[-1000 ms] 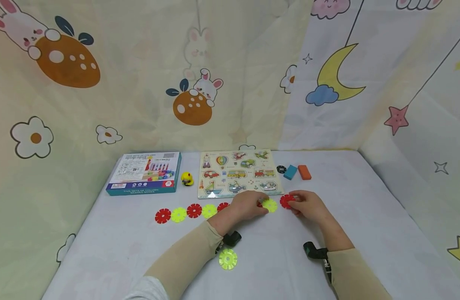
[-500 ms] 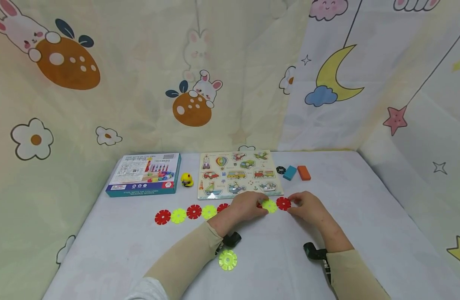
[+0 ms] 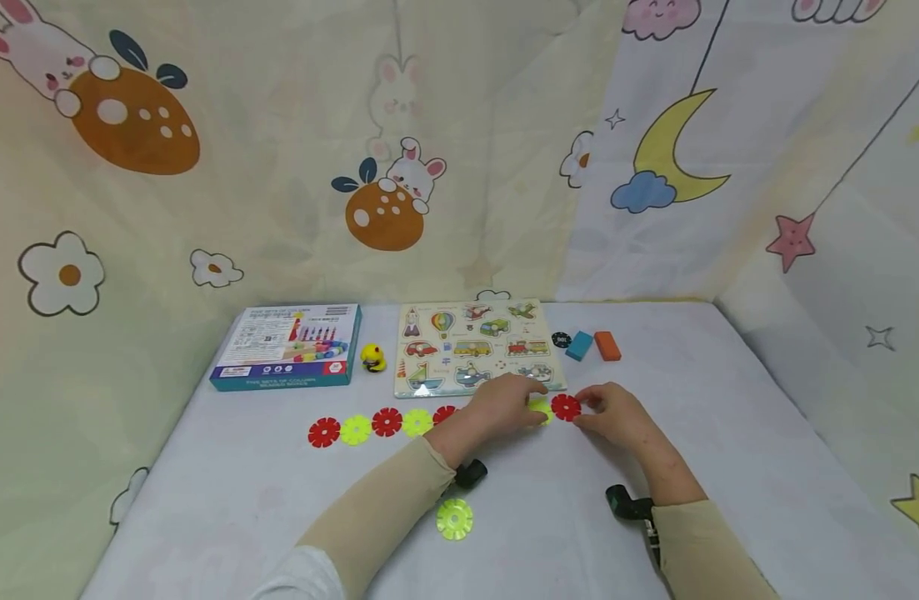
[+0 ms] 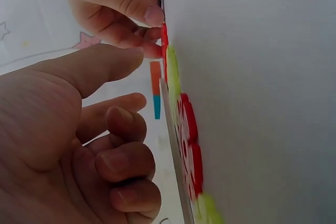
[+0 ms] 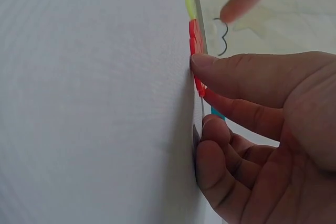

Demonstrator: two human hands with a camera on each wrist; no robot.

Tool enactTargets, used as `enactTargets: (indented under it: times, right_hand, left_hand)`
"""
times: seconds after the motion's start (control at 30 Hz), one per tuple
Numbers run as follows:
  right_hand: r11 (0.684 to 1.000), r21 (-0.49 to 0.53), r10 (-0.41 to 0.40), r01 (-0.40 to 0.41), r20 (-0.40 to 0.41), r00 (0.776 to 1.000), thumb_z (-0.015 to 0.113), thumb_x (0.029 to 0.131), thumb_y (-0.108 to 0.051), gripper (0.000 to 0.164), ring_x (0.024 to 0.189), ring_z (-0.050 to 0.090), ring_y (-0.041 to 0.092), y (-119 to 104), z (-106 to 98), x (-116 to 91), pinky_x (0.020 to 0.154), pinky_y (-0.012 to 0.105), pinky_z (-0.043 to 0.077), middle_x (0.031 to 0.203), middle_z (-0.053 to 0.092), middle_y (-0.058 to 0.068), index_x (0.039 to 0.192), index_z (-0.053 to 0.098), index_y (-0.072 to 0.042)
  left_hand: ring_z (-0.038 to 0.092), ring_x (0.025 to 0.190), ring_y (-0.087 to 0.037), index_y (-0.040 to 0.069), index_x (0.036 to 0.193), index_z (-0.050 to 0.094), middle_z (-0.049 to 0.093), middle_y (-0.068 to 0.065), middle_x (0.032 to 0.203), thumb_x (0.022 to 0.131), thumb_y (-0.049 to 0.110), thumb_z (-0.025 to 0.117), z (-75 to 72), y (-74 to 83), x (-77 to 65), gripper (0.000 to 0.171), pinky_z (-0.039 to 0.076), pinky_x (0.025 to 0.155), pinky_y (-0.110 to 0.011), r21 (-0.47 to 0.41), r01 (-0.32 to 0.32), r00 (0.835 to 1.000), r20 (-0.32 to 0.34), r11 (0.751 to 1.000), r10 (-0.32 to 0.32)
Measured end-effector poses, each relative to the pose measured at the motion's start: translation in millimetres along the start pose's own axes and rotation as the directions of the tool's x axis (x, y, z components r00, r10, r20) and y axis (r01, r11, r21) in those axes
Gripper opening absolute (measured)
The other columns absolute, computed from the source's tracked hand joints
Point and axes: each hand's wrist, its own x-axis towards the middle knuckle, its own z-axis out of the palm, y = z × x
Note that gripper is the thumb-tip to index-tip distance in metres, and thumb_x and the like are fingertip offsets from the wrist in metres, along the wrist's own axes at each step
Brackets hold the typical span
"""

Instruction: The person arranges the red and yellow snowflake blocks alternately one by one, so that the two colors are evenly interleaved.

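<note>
My right hand (image 3: pixel 616 412) pinches the edge of a red notched flower-shaped disc (image 3: pixel 566 407) lying on the cloth. Just left of it, a yellow-green notched disc (image 3: pixel 540 407) is partly covered by my left hand (image 3: pixel 498 407). In the left wrist view, the left thumb and index finger (image 4: pixel 137 101) are spread apart, holding nothing. A row of alternating discs runs leftward: red (image 3: pixel 324 432), yellow-green (image 3: pixel 355 430), red (image 3: pixel 387 422), yellow-green (image 3: pixel 417 422) and red (image 3: pixel 444 413). Part of the row is hidden under the left hand.
A loose yellow-green disc (image 3: pixel 455 519) lies nearer, beside the left wrist. Behind the row sit a vehicle picture board (image 3: pixel 489 348), a boxed set (image 3: pixel 287 346), a yellow duck (image 3: pixel 372 357), a black round chip (image 3: pixel 561 340), a blue block (image 3: pixel 579 346) and an orange block (image 3: pixel 607 346).
The right hand has slid the red disc left against the yellow-green one. My left fingers have let go of the yellow-green disc and shifted slightly up and right.
</note>
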Motion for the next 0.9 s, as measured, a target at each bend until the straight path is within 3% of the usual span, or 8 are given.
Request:
enactTargets:
  times: [0.17,0.4,0.5,0.57,0.63,0.67,0.77,0.9]
  right_hand:
    - [1.0,0.022,-0.017,0.017,-0.002,1.0,0.076,0.08,-0.02,0.041,0.105,0.05,0.031,3,0,0,0.08,0.042,0.05,0.117,0.055,0.015,0.115,0.062,-0.007]
    - [1.0,0.0,-0.025,0.025,0.008,1.0,0.075,0.08,-0.022,0.037,0.098,0.051,0.028,-1,-5,-2,0.076,0.039,0.05,0.111,0.056,0.012,0.113,0.064,-0.009]
    - [0.997,-0.013,-0.081,0.082,0.028,0.996,0.075,0.081,-0.024,0.032,0.086,0.052,0.023,-14,-12,-12,0.067,0.033,0.049,0.099,0.056,0.007,0.109,0.065,-0.011]
    - [0.984,-0.002,-0.177,0.178,0.071,0.982,0.074,0.081,-0.025,0.029,0.077,0.051,0.02,-27,-18,-23,0.061,0.03,0.046,0.088,0.055,0.004,0.105,0.064,-0.012]
    - [0.953,0.026,-0.303,0.303,0.154,0.94,0.074,0.082,-0.027,0.025,0.07,0.05,0.018,-40,-20,-38,0.057,0.028,0.043,0.078,0.054,0.001,0.101,0.065,-0.014]
    - [0.932,0.045,-0.362,0.361,0.205,0.909,0.073,0.082,-0.028,0.023,0.067,0.05,0.016,-47,-20,-45,0.057,0.028,0.042,0.074,0.054,0.0,0.1,0.065,-0.017]
    - [0.867,0.124,-0.493,0.483,0.365,0.79,0.072,0.084,-0.031,0.02,0.062,0.051,0.011,-66,-13,-66,0.056,0.025,0.042,0.068,0.053,-0.005,0.1,0.066,-0.022]
    - [0.818,0.203,-0.555,0.538,0.52,0.649,0.071,0.084,-0.031,0.024,0.061,0.051,0.005,-89,12,-85,0.057,0.022,0.044,0.066,0.053,-0.011,0.106,0.067,-0.023]
  left_hand:
    - [0.051,0.086,-0.006,0.024,0.123,0.063,0.062,0.01,0.108,0.081,0.041,0.071,6.0,7.2,19.3,0.046,0.043,0.067,-0.022,-0.011,-0.03,0.999,0.042,0.999,0.03]
    - [0.05,0.082,-0.007,0.026,0.123,0.064,0.06,0.014,0.1,0.083,0.039,0.07,15.1,7.3,32.3,0.043,0.042,0.066,-0.022,-0.017,-0.036,0.997,0.074,0.999,0.038]
    - [0.051,0.081,-0.007,0.026,0.122,0.065,0.061,0.014,0.1,0.083,0.039,0.07,15.0,7.1,32.4,0.041,0.042,0.066,-0.022,-0.028,-0.051,0.997,0.058,0.998,0.053]
    - [0.052,0.083,-0.007,0.027,0.121,0.065,0.063,0.014,0.102,0.083,0.038,0.07,14.5,7.4,32.1,0.039,0.043,0.068,-0.022,-0.035,-0.055,0.997,0.053,0.998,0.057]
    - [0.052,0.086,-0.007,0.028,0.121,0.065,0.063,0.014,0.107,0.085,0.037,0.069,13.7,7.7,31.8,0.037,0.044,0.072,-0.023,-0.012,-0.053,0.997,0.051,0.999,0.053]
    - [0.053,0.088,-0.007,0.029,0.12,0.065,0.063,0.014,0.109,0.085,0.036,0.068,13.5,7.8,31.6,0.036,0.044,0.073,-0.023,0.0,-0.052,0.997,0.051,0.999,0.052]
    - [0.053,0.092,-0.005,0.029,0.121,0.065,0.063,0.014,0.113,0.085,0.037,0.068,12.7,7.4,30.8,0.037,0.044,0.076,-0.024,0.018,-0.048,0.997,0.058,0.999,0.046]
    - [0.053,0.089,-0.005,0.028,0.121,0.065,0.062,0.013,0.112,0.083,0.039,0.07,12.3,6.3,29.1,0.04,0.044,0.074,-0.023,0.006,-0.054,0.997,0.063,0.999,0.053]
